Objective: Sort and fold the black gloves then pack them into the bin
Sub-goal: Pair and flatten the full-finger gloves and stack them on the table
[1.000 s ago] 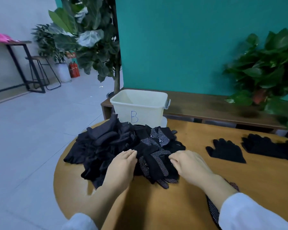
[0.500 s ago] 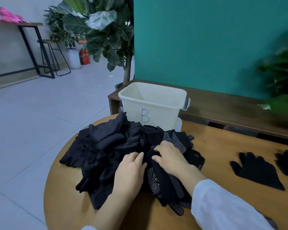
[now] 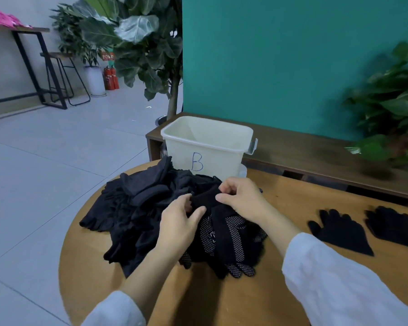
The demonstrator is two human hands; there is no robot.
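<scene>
A heap of black gloves [image 3: 137, 208] covers the left part of the round wooden table [image 3: 280, 208]; some on its right side carry white dots. On top of the heap lies one plain black glove [image 3: 205, 197]. My left hand [image 3: 179, 225] pinches its near edge, and my right hand [image 3: 242, 196] grips its far right end with curled fingers. Behind the heap stands a cream bin [image 3: 224, 158] marked "B", with nothing visible inside. Two black gloves lie flat at the right: one [image 3: 339, 231] nearer me, another [image 3: 393, 224] by the table's right edge.
A low wooden bench [image 3: 316, 156] runs behind the table along a teal wall. Leafy plants stand at the back left [image 3: 137, 43] and the right [image 3: 391, 114]. The tiled floor [image 3: 45, 172] opens to the left, with a high table and stool far back.
Both hands moved up onto the top of the heap and took hold of one plain black glove. My view shifted left, so the flat gloves sit nearer the right edge.
</scene>
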